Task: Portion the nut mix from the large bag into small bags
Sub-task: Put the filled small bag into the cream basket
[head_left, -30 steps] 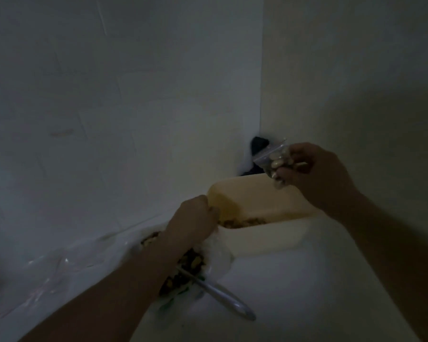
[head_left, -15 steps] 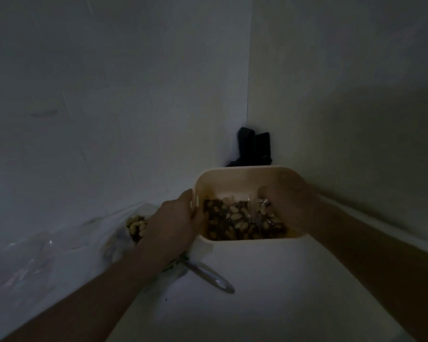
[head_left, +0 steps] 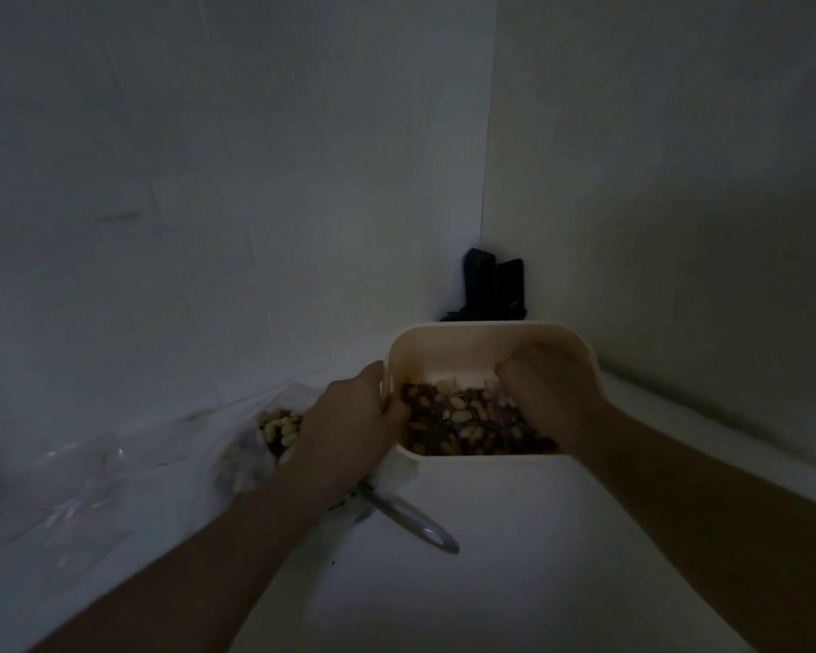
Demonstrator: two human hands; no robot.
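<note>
A bright metal spoon handle lies nearest on the white tabletop, its looped end free and its other end hidden under the left forearm; to the left of it, crumpled clear plastic small bags lie flat on the same surface, dim and hard to count. Just beyond, the large clear plastic bag slumps open beside the left wrist, with a heap of pale and dark nut mix showing inside it. The left hand grips the left rim of the cream rectangular plastic tub, thumb on the outer wall and fingers curled over the edge into the tub; the tub stands on the tabletop, touching that hand, its floor covered with more nuts seen through clear wrapping that looks like filled little bags, though the dark blurs them. The right hand reaches down into the right side of the tub, knuckles up and fingers curled among the contents; a glint of clear plastic shows at its fingertips, but whether it actually has hold of a bag cannot be told. Behind the tub, in the corner where the two pale walls meet, a black upright object stands, its kind unclear.
</note>
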